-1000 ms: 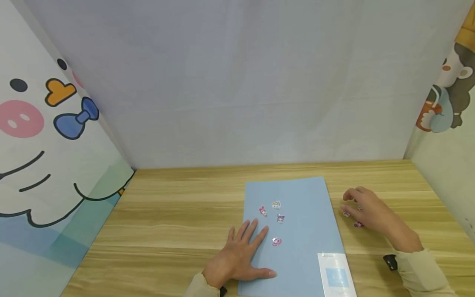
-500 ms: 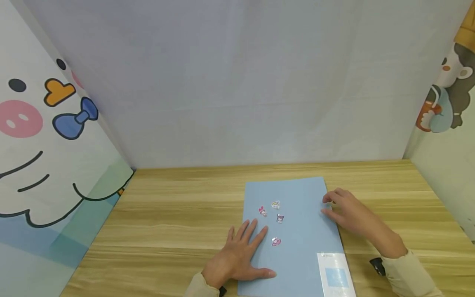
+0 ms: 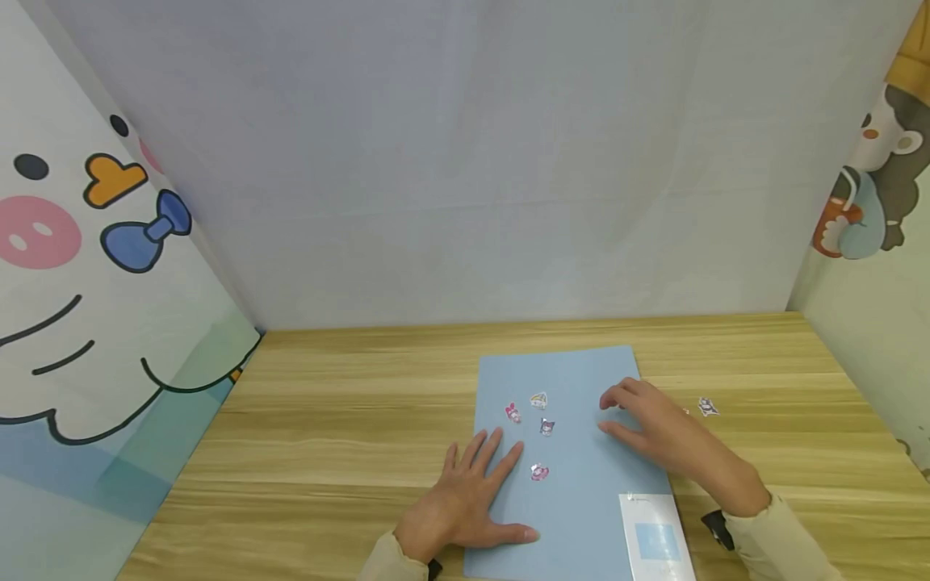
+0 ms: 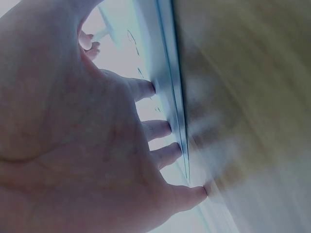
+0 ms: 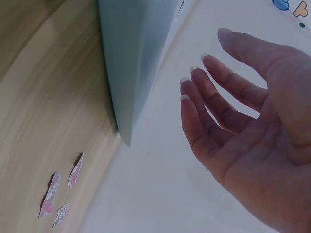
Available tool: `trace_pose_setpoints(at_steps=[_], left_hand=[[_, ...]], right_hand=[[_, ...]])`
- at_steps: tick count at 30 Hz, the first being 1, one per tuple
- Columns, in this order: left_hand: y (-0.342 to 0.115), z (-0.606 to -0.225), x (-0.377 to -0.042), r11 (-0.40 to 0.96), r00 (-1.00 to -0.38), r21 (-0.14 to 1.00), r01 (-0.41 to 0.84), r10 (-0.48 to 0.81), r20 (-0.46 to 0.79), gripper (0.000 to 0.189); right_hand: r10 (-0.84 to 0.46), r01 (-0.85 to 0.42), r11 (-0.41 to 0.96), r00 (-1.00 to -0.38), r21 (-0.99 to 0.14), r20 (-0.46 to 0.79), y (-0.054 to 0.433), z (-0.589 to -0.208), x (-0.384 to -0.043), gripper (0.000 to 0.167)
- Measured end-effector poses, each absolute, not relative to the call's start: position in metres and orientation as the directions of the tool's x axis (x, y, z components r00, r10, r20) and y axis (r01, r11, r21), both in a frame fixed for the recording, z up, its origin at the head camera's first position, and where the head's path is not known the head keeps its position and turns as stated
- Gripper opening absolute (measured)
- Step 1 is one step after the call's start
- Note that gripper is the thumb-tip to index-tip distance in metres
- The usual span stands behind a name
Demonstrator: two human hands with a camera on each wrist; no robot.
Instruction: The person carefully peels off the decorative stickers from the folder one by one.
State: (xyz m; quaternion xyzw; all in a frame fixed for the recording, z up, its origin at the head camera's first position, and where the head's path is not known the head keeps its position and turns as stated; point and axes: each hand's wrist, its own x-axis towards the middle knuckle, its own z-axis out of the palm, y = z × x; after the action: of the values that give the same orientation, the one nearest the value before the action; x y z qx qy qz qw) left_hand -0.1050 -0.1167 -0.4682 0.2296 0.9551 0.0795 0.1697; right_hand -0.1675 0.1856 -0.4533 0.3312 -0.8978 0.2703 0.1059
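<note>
A light blue folder lies on the wooden table, with several small cartoon stickers on its left half, among them a pink one and a purple-eared one. My left hand rests with spread, straight fingers over the folder's left edge, left of the stickers. Above the folder's right half is my right hand, its fingers loosely bent and the thumb apart. Nothing shows between those fingers in the right wrist view. Loose stickers, such as a dark-and-white one, lie on the table right of the folder, partly behind the right hand.
A white label with a blue square sits at the folder's lower right corner. The wooden table extends left and right of the folder. A pale cloth hangs behind it, and cartoon-printed panels stand at both sides.
My right hand has moved left from the loose stickers beside the folder to above the folder, uncovering some of them. The left hand stays put, and the stickers on the folder look unmoved.
</note>
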Motion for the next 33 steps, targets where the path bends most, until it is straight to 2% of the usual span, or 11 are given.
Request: trace_pose_setpoints(at_steps=[6, 13, 25, 33], left_hand=[[-0.117, -0.468, -0.105, 0.883, -0.834, 0.237, 0.405, 0.463, -0.300, 0.105], [-0.118, -0.467, -0.105, 0.880, -0.832, 0.240, 0.410, 0.468, -0.296, 0.105], [-0.119, -0.467, -0.104, 0.877, -0.830, 0.239, 0.417, 0.475, -0.293, 0.104], [-0.119, -0.468, -0.105, 0.876, -0.826, 0.242, 0.418, 0.477, -0.301, 0.105]], right_hand=[[-0.567, -0.690, 0.605, -0.724, -0.397, 0.393, 0.174, -0.455, -0.163, 0.020], [-0.621, -0.691, 0.585, -0.719, -0.424, 0.313, 0.162, -0.447, -0.153, 0.021], [-0.715, -0.738, 0.511, -0.649, -0.440, 0.257, 0.143, -0.446, -0.149, 0.024], [-0.753, -0.737, 0.498, -0.628, -0.457, 0.193, 0.137, -0.445, -0.145, 0.025]])
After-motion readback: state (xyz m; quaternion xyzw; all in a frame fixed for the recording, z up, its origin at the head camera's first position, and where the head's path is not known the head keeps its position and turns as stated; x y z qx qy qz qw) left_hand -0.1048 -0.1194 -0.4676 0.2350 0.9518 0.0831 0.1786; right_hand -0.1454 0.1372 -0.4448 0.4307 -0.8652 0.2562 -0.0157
